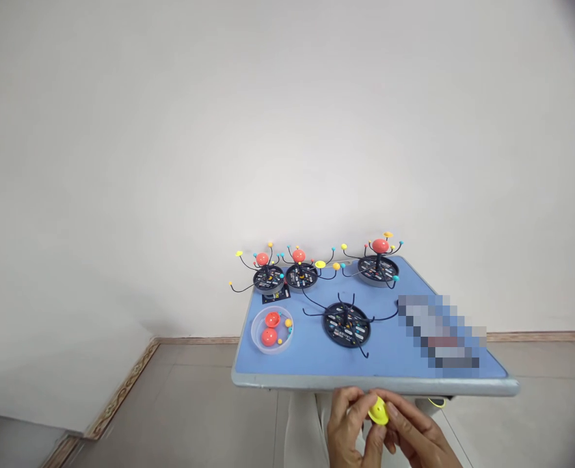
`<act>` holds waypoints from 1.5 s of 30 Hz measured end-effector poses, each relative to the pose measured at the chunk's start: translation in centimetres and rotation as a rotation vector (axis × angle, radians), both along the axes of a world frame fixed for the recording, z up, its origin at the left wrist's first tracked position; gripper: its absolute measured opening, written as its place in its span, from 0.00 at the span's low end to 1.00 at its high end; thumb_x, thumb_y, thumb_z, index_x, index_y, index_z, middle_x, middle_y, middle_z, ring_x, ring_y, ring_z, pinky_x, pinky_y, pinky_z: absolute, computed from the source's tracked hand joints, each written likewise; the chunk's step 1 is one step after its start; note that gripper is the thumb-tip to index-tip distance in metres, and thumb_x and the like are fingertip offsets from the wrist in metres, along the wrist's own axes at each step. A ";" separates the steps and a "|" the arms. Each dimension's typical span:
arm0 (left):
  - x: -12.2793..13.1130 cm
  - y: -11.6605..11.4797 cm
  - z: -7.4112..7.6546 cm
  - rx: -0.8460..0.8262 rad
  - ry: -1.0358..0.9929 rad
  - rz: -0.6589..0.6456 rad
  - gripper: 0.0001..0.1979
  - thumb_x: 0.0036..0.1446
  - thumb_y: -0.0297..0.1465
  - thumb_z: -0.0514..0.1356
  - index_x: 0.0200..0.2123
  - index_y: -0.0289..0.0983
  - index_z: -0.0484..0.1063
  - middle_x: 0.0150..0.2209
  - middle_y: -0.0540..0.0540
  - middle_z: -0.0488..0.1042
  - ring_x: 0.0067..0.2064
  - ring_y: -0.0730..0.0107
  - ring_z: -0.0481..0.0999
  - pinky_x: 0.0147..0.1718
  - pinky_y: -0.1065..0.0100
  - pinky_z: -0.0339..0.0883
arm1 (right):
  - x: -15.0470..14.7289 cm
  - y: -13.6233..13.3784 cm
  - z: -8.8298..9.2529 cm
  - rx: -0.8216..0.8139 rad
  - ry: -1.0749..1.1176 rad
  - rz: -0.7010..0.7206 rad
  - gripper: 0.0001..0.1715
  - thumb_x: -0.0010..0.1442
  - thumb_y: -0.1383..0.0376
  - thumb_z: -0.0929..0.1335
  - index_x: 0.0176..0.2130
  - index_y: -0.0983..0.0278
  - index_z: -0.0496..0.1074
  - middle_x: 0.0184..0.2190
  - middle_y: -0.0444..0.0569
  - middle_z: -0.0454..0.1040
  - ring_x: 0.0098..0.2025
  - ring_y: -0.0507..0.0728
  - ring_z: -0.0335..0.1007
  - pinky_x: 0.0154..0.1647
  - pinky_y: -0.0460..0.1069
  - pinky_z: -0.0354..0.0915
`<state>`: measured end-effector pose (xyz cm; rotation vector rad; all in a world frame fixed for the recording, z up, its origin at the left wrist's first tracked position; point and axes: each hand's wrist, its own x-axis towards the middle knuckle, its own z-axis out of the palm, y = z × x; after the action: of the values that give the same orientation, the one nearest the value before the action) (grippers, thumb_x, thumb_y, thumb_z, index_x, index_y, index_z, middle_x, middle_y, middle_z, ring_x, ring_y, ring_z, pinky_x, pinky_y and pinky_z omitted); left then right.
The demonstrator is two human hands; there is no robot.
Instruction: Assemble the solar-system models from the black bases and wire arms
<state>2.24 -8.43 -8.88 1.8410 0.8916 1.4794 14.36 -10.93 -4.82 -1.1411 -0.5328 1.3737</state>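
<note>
Both my hands are low in the head view, just below the near edge of the blue table [395,357]. My left hand [348,426] and my right hand [414,432] pinch a small yellow plastic piece [378,411] between their fingertips. On the table ahead stands a black round base [347,324] with bare black wire arms. A clear round dish [272,330] at the near left holds two red half-balls and a few small coloured balls.
Three assembled models with red centre balls and coloured small balls on wire arms stand at the back: two at the left [268,276], [301,273], one at the right [378,266]. A blurred-out patch [438,328] lies at the right. White wall and tiled floor surround the table.
</note>
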 end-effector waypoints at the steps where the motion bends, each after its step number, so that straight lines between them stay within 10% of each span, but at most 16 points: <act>1: 0.2 0.1 0.1 0.002 -0.011 0.001 0.16 0.66 0.39 0.55 0.52 0.44 0.74 0.43 0.42 0.73 0.43 0.61 0.76 0.42 0.62 0.73 | 0.0 0.1 0.0 -0.004 0.021 -0.010 0.22 0.42 0.46 0.78 0.34 0.57 0.83 0.25 0.46 0.75 0.26 0.53 0.60 0.28 0.48 0.64; 27: 1.9 4.8 0.5 -0.264 0.055 0.016 0.16 0.65 0.32 0.54 0.53 0.36 0.73 0.39 0.42 0.73 0.39 0.64 0.74 0.41 0.62 0.72 | 3.4 3.6 -2.0 -0.004 0.103 -0.083 0.25 0.46 0.52 0.78 0.42 0.59 0.82 0.33 0.48 0.79 0.36 0.57 0.70 0.32 0.46 0.70; 45: 2.2 8.0 0.4 -0.136 0.175 -0.104 0.12 0.65 0.29 0.55 0.40 0.36 0.80 0.33 0.46 0.75 0.34 0.69 0.74 0.37 0.68 0.69 | 3.4 6.1 -0.8 0.056 -0.069 -0.049 0.23 0.43 0.49 0.78 0.36 0.59 0.83 0.27 0.45 0.76 0.30 0.55 0.65 0.29 0.47 0.65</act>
<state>4.48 -0.40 -8.51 1.9063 0.9391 1.1791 17.80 -4.79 -5.65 -1.1522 -0.5850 1.2734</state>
